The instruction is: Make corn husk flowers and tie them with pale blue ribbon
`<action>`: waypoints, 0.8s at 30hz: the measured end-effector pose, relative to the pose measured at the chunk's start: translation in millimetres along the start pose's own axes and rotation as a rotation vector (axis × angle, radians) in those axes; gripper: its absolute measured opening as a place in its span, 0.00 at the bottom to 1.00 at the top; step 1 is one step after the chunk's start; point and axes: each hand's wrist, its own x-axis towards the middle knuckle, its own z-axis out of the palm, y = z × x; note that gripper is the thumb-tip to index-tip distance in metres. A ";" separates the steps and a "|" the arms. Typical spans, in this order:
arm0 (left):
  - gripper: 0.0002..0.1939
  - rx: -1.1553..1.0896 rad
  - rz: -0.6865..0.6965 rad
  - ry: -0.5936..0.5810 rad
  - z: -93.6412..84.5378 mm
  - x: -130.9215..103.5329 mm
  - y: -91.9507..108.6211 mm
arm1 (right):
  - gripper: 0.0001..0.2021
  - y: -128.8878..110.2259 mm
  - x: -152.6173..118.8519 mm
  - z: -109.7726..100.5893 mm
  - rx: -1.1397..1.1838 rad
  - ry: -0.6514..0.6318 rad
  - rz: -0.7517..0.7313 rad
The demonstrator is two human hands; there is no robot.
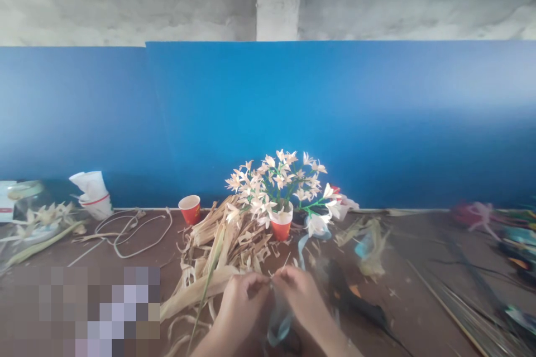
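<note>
My left hand and my right hand meet low in the middle of the view, fingertips pinched together. A thin pale sliver sticks up at the fingertips; what they grip there is too small to make out. Below the fingers lies blurred, pale blue translucent ribbon. Just beyond the hands, a red paper cup holds a bunch of cream lily-like flowers on green stems. To the left, dried corn husks are piled, one wide strip reaching my left hand.
A black glue gun lies right of my right hand, its cord trailing forward. Another red paper cup stands behind the husks. A white cable loops at left. Long thin sticks lie at right. A blue partition borders the table.
</note>
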 end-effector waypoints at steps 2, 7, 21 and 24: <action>0.10 0.071 0.027 0.028 -1.1 -0.9 -1.1 | 0.10 1.7 -0.3 0.5 0.006 0.015 0.010; 0.10 0.109 0.063 0.060 -0.4 -2.1 -1.7 | 0.09 3.4 -0.1 0.8 0.061 0.027 0.077; 0.11 -0.336 -0.206 0.043 6.9 7.2 -8.7 | 0.09 3.9 6.1 -11.8 -0.106 -0.041 0.066; 0.12 -0.430 -0.264 0.082 4.1 9.7 -7.7 | 0.09 -3.7 3.5 -45.5 -0.337 -0.056 0.019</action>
